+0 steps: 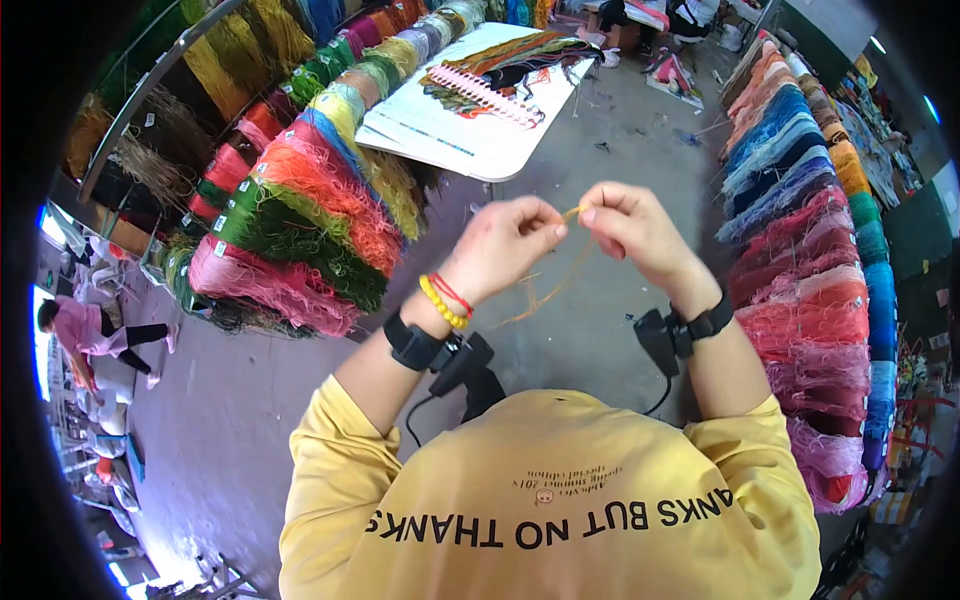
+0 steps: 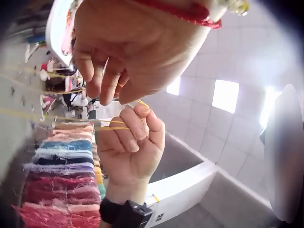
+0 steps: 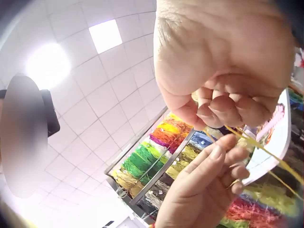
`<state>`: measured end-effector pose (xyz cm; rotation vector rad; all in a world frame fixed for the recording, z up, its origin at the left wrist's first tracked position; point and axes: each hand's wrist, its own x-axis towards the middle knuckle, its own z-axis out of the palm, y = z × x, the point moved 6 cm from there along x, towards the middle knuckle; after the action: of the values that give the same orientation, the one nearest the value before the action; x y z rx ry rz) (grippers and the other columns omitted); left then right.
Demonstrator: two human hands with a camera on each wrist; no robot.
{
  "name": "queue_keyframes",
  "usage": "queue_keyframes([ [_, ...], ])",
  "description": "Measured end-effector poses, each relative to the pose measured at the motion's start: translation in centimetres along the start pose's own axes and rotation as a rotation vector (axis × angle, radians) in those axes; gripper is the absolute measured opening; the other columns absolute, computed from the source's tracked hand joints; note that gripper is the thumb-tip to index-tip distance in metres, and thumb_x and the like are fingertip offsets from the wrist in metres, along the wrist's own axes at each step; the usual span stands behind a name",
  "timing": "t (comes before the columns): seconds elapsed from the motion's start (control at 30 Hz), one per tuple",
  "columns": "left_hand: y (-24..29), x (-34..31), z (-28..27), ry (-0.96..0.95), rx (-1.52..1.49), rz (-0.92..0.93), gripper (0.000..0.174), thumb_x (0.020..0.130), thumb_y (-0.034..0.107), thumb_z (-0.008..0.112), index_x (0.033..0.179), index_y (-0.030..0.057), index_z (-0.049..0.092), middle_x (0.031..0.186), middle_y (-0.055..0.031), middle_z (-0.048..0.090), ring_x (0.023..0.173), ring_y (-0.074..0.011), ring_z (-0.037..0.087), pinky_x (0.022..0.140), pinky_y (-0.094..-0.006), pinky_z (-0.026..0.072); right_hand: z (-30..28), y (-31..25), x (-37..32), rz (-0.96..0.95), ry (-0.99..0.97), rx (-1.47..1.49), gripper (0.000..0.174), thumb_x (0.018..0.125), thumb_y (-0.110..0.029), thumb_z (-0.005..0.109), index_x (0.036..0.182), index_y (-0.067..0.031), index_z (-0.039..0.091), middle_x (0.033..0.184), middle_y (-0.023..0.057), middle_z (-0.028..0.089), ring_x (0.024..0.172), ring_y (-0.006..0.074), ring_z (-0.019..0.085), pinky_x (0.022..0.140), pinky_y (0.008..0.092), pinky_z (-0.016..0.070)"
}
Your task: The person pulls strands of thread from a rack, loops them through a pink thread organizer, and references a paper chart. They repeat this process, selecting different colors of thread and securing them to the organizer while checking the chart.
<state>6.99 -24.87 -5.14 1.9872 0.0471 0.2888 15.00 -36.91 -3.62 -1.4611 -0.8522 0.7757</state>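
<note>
Thin golden-yellow thread (image 1: 571, 213) stretches between both hands in front of the chest, and loose ends hang below in a loop. My left hand (image 1: 503, 246), with red and yellow bracelets at the wrist, pinches the thread between thumb and forefinger. Close beside it, my right hand (image 1: 641, 236) pinches the same thread with its fingers curled in. In the left wrist view, strands of yellow thread (image 2: 114, 122) cross the curled fingers of the right hand (image 2: 129, 159). Strands of thread (image 3: 271, 154) trail from between the fingertips in the right wrist view.
A white table (image 1: 490, 160) ahead carries a pink-edged thread card (image 1: 485, 95) and dark thread bundles. Racks of coloured skeins stand at left (image 1: 300, 215) and right (image 1: 800, 290). Another person in pink (image 1: 90, 330) is at far left. Scraps lie on the grey floor.
</note>
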Motion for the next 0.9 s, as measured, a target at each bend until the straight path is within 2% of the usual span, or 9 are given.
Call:
queue_keyframes([
  [0.1,1.6,1.0,-2.0,0.008,0.148,0.049,0.022,0.08,0.023,0.061,0.083,0.0011,0.063,0.067,-0.011,0.061,0.06,-0.0192,0.058,0.058,-0.0298,0.0456,-0.9,-0.9,0.8,0.002,-0.069,-0.14,0.019,0.084,-0.024,0.061,0.084,-0.0047,0.06,0.061,-0.0074,0.048,0.052,0.001,0.038,0.045,0.018,0.0294],
  [0.2,3.2,1.8,-3.8,-0.01,0.194,0.067,0.022,0.08,0.023,0.062,0.082,0.0009,0.063,0.066,-0.0092,0.059,0.058,-0.017,0.056,0.057,-0.0286,0.0444,-1.6,-1.0,1.1,0.015,-0.053,-0.18,0.022,0.084,-0.026,0.061,0.085,-0.0044,0.061,0.062,-0.0072,0.048,0.052,0.0012,0.038,0.045,0.0185,0.0296],
  [0.27,4.6,2.1,-4.7,0.059,0.312,0.232,0.021,0.081,0.022,0.062,0.081,0.0009,0.063,0.066,-0.0061,0.057,0.056,-0.0131,0.052,0.055,-0.0268,0.0427,-1.9,-0.7,1.1,0.011,-0.043,-0.155,0.022,0.085,-0.025,0.06,0.087,-0.0036,0.061,0.063,-0.0056,0.049,0.052,0.002,0.039,0.046,0.0187,0.031],
  [0.33,4.4,2.7,-5.0,-0.035,0.061,0.07,0.019,0.087,0.022,0.058,0.089,0.0035,0.061,0.072,0.0024,0.053,0.06,-0.0044,0.047,0.055,-0.0196,0.0389,-2.2,0.0,1.2,-0.005,-0.016,-0.104,0.021,0.086,-0.024,0.059,0.087,-0.0032,0.062,0.063,-0.0045,0.05,0.052,0.0025,0.04,0.047,0.0187,0.0318],
  [0.47,4.2,2.9,-5.1,-0.119,-0.344,-0.196,0.019,0.088,0.024,0.055,0.088,0.0059,0.06,0.062,0.005,0.05,0.052,-0.0026,0.043,0.048,-0.0166,0.0317,-3.4,2.5,1.4,0.059,0.02,-0.018,0.021,0.087,-0.023,0.057,0.087,-0.0022,0.061,0.065,-0.0048,0.048,0.054,0.003,0.042,0.05,0.0174,0.0332],
  [0.6,4.1,3.2,-3.7,-0.252,0.127,-0.101,0.023,0.088,0.026,0.055,0.082,0.0042,0.059,0.058,0.0052,0.043,0.051,-0.002,0.039,0.047,-0.0182,0.0311,-3.8,2.8,1.4,0.054,0.054,-0.035,0.02,0.087,-0.021,0.057,0.087,-0.0017,0.06,0.063,-0.0051,0.047,0.053,0.0033,0.041,0.049,0.0177,0.0328],
  [0.63,3.4,3.6,-3.3,-0.269,0.274,0.057,0.026,0.088,0.027,0.055,0.08,0.0032,0.059,0.058,0.0053,0.043,0.052,-0.0021,0.038,0.046,-0.0196,0.0314,-3.9,2.7,1.4,0.046,0.061,-0.036,0.02,0.087,-0.021,0.057,0.087,-0.0016,0.06,0.062,-0.0051,0.046,0.053,0.0034,0.041,0.048,0.0178,0.0326],
  [0.87,-1.5,3.1,-1.9,-0.443,0.239,-0.16,0.026,0.088,0.027,0.054,0.082,0.0026,0.059,0.06,0.0039,0.046,0.056,-0.0037,0.043,0.049,-0.0212,0.0381,-6.1,0.3,1.2,-0.091,0.144,0.114,0.018,0.086,-0.02,0.057,0.086,-0.0022,0.06,0.058,-0.0058,0.043,0.047,0.0032,0.033,0.044,0.0187,0.025],
  [0.9,-2.3,3.2,-1.6,-0.477,0.173,-0.223,0.022,0.087,0.026,0.057,0.09,0.0037,0.058,0.068,0.0026,0.051,0.058,-0.0038,0.046,0.051,-0.0203,0.0401,-6.2,-0.2,1.1,-0.107,0.148,0.132,0.018,0.086,-0.02,0.057,0.086,-0.0025,0.06,0.058,-0.0058,0.043,0.047,0.003,0.031,0.044,0.0188,0.0239],
])
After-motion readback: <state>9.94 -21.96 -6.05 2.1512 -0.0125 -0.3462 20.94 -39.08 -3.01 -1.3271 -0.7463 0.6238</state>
